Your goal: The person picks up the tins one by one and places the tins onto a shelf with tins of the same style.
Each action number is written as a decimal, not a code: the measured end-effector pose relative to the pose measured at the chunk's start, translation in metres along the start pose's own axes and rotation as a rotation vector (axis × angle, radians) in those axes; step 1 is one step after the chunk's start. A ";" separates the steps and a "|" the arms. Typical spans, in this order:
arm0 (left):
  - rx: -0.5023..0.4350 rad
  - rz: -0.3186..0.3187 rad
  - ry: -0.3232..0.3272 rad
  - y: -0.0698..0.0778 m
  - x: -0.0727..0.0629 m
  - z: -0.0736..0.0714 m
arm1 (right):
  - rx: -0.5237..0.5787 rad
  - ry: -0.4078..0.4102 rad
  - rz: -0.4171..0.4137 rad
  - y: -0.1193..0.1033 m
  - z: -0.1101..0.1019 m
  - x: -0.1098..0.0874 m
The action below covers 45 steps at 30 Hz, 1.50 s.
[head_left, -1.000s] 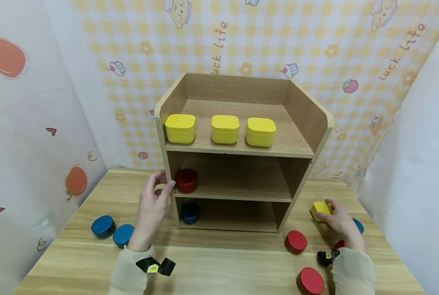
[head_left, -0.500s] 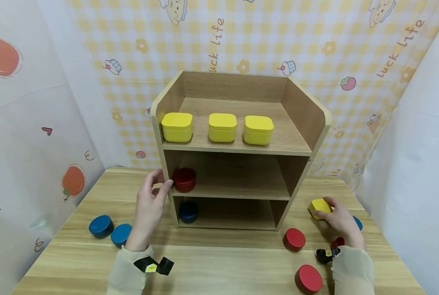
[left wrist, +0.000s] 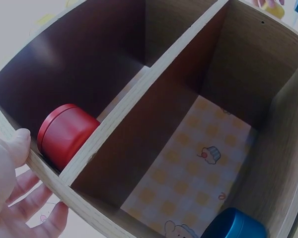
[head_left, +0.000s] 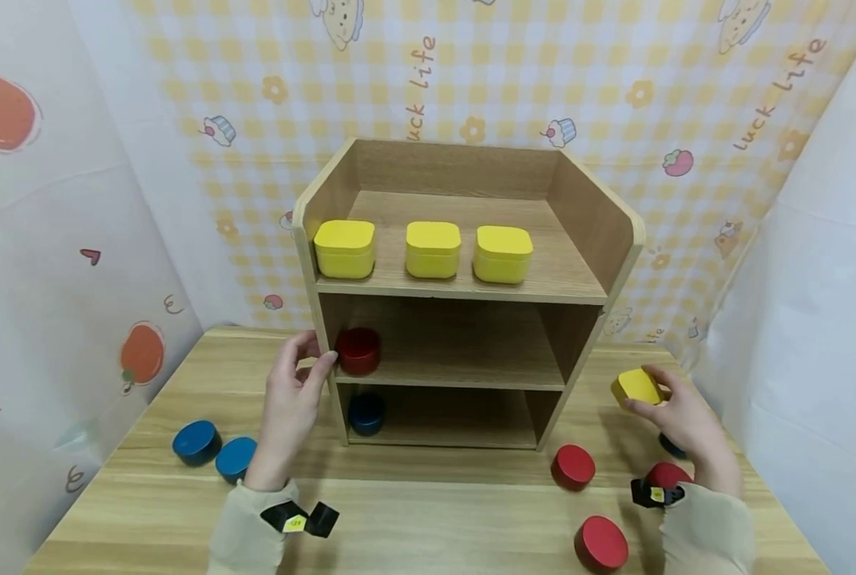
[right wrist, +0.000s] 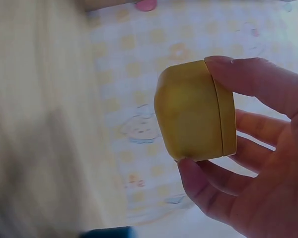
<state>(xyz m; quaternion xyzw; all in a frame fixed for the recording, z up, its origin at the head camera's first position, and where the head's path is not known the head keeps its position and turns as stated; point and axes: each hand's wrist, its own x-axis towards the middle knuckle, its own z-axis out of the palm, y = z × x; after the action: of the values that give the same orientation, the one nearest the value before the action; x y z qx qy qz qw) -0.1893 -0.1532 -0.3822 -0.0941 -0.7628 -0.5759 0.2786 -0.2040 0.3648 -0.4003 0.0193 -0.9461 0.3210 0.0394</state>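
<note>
My right hand pinches a small yellow box with rounded corners between thumb and fingers, off the table right of the wooden shelf. In the right wrist view, the seam of the held yellow box shows near the thumb. My left hand holds the left side panel of the shelf, thumb at its front edge and fingers along the outside. Three yellow boxes stand in a row on the top board. A red round tin sits at the middle level's left end, a blue one below it.
Two blue round tins lie on the table at the left. At the right are red tins, one partly behind my right wrist, and a dark blue tin mostly hidden by my hand. Patterned cloth walls surround the table.
My right hand has lifted the yellow box off the table, moving slightly up and right. More of the red tin by that wrist shows. My left hand stays at the shelf side.
</note>
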 end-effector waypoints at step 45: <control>0.000 -0.020 0.009 0.015 -0.001 -0.001 | 0.033 0.368 -0.265 -0.088 -0.043 -0.054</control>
<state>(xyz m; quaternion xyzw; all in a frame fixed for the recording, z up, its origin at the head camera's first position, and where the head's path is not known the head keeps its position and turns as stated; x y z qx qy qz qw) -0.1809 -0.1486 -0.3703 -0.0840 -0.7625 -0.5790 0.2762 -0.1419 0.3219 -0.3171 0.0853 -0.9067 0.3266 0.2528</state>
